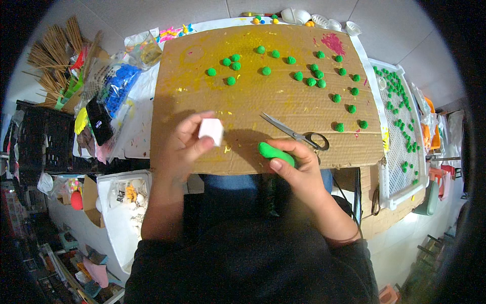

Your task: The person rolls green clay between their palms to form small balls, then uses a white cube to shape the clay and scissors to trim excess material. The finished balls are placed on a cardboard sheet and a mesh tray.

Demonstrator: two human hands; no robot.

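My left hand (pixel 188 141) grips a small pale block (pixel 211 130) with angular sides, slightly blurred, above the cardboard sheet (pixel 190 102). Pinched between the thumb and fingers of my right hand (pixel 298 161) is a smooth bright green lump of modelling clay (pixel 274 152), part of it hidden in the palm. Just beyond that hand, scissors (pixel 290 132) with dark handles lie on the cardboard, blades slightly apart and pointing to the far left. Several textured green clay balls (pixel 266 71) are scattered over the far and right parts of the sheet.
On the right, a white mesh tray (pixel 393 152) carries many small green balls. Plastic bags with blue material (pixel 123 81), a phone (pixel 99 123) and bundled brown sticks (pixel 57 49) crowd the left. White cups (pixel 353 28) line the back edge. A white foam box (pixel 114 190) stands lower left.
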